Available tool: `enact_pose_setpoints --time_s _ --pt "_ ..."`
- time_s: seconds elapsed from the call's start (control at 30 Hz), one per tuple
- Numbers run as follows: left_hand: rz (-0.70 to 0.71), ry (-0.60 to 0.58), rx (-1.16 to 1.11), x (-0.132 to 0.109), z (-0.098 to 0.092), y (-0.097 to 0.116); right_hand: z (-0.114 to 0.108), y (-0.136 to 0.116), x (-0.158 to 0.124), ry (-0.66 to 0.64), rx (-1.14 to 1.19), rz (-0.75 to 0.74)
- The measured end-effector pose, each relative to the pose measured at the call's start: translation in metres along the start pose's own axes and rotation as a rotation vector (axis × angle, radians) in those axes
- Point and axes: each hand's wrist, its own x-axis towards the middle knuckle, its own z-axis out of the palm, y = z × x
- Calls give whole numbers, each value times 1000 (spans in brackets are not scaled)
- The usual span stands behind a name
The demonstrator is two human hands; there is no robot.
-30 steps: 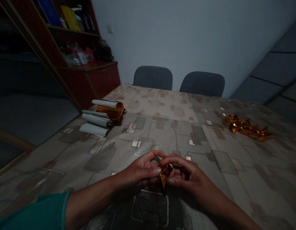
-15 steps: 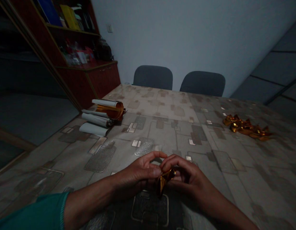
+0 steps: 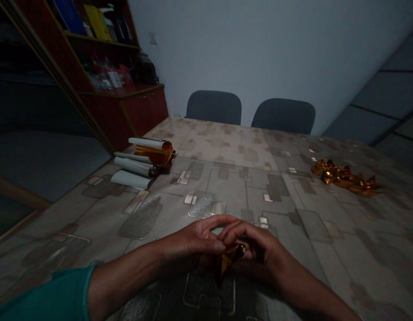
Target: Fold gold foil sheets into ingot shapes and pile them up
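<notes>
Both my hands meet low over the near edge of the patterned table (image 3: 226, 178). Between them is a small folded piece of gold foil paper (image 3: 228, 259). My left hand (image 3: 196, 243) pinches it from the left with thumb and fingers closed. From the right, my right hand (image 3: 256, 247) has its fingers curled over the same piece. Most of the foil is hidden by my fingers.
Rolled white and gold foil sheets (image 3: 146, 162) lie at the table's left edge. A pile of finished gold foil shapes (image 3: 345, 178) sits at the right. Two dark chairs (image 3: 249, 113) stand at the far side, and a red shelf unit (image 3: 109, 67) stands at the left.
Both hands have sunk a little toward the table. The gold foil piece has tipped from upright to lying more sideways between the fingers.
</notes>
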Motion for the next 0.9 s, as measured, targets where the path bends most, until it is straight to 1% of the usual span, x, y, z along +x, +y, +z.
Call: enact_pose_setpoints --time_s 0.07,0.17,0.27,0.4,0.47,0.53,0.7,0.83,0.9 --pt "-13 2 -4 0 0 0 0 -1 0 11 -32 -3" --pt "-24 2 -21 -1 1 0 1 -2 -1 29 -22 -11" --pt "1 7 -54 0 0 -3 1 -1 0 56 -16 -13" --pt "71 -14 -83 3 -5 -6 0 -3 3 139 36 23" --pt "123 -33 -69 3 -5 -5 -1 -4 5 172 84 22" --pt "178 -24 -38 4 -4 -5 -2 -5 6 204 102 9" --pt "323 98 97 5 -2 -7 0 -1 6 277 40 -50" --pt "371 253 199 5 -1 -11 2 7 7 336 -51 -109" --pt "395 313 248 4 1 -12 3 10 7 340 -72 -110"
